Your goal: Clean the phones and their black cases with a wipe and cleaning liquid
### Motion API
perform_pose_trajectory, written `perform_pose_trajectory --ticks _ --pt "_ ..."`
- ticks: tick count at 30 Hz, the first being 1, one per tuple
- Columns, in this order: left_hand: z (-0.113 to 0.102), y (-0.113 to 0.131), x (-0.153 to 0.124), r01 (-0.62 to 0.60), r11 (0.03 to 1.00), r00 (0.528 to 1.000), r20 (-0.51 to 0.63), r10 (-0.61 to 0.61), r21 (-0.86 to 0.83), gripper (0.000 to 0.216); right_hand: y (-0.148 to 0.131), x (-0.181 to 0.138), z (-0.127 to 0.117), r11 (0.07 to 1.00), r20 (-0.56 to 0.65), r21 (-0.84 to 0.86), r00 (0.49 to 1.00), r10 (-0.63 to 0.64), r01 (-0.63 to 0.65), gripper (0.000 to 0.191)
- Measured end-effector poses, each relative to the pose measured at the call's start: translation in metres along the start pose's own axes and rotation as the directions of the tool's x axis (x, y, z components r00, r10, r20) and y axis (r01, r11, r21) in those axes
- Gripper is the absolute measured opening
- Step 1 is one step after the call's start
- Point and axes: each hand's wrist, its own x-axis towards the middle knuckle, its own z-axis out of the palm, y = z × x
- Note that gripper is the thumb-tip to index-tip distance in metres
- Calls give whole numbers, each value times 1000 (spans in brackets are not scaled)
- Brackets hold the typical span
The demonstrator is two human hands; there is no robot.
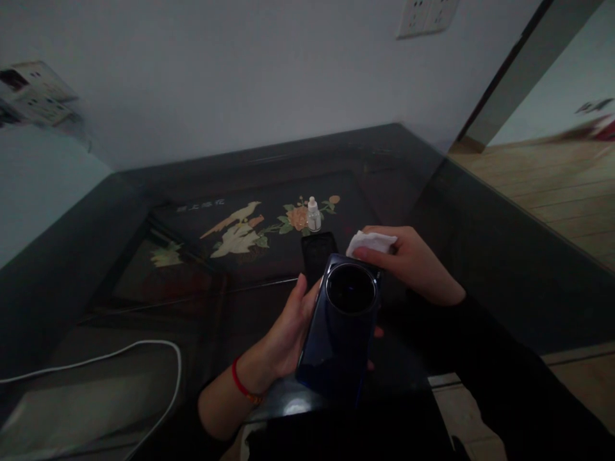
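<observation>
Here we are with the work under way: our left hand [294,331] cradles the phone [336,346], palm and thumb along its left side, fingertips curling round the right. Over at the far right corner, our right hand [408,262] pinches a folded white cloth [369,243] close against the edge. We've got the cloth at the phone, so we'd call this mid-job; how much is covered, and how much is left, we can't tell. The phone itself hangs over the near part of the dark table [403,176], tilted, camera end far: glossy deep blue back, big round black lens ring [351,288]. Beyond it lie a flat black object [314,251] and an upright little bottle [313,216].
</observation>
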Motion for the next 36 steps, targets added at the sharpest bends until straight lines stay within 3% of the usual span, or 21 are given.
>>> perform_pose_trajectory --ticks 2,5,8,11,15,18,22,24,26,28,30,32,33,34,36 --pt "1 -1 1 -18 1000 1000 -8 18 -25 63 1 1 4 1000 -9 -1 1000 -9 9 25" --pt "1 5 2 -75 995 996 -63 71 -66 63 2 0 4 999 -127 -34 991 -43 39 25" --pt "-3 14 3 -115 991 982 -159 104 -63 66 3 -1 7 981 -204 -119 963 -176 154 20" --pt "-6 21 4 -123 992 963 -247 110 -40 64 1 -8 17 901 -129 -204 902 -413 384 9" --pt "-3 23 6 -159 986 946 -293 136 -54 62 -1 -22 32 732 45 -230 758 -650 641 13" --pt "0 21 6 -147 987 951 -284 121 -70 60 1 -23 35 714 -28 -316 746 -665 625 13" --pt "-2 17 4 -63 997 978 -202 53 -44 56 7 -14 29 777 -286 -465 759 -586 425 9" --pt "-5 16 4 -50 998 984 -175 40 -49 56 8 -13 27 772 -303 -487 749 -589 410 9" --pt "-6 18 4 -70 995 981 -188 56 -71 57 6 -16 29 721 -202 -477 736 -647 503 12" --pt "-5 21 4 -108 990 972 -221 85 -92 58 2 -23 36 603 -26 -432 659 -752 671 16" --pt "-3 26 4 -125 987 961 -260 94 -104 59 -3 -32 45 433 113 -357 498 -860 828 20" --pt "0 29 4 -118 987 955 -285 82 -110 59 -5 -37 51 310 151 -322 371 -916 895 20" --pt "0 29 5 -116 987 953 -292 79 -110 59 -5 -38 53 291 146 -324 352 -925 900 20" --pt "0 29 5 -120 987 953 -291 84 -109 59 -4 -38 53 309 127 -336 368 -921 890 21" --pt "-1 27 6 -134 985 955 -279 100 -105 59 0 -34 48 433 63 -376 489 -870 819 20"
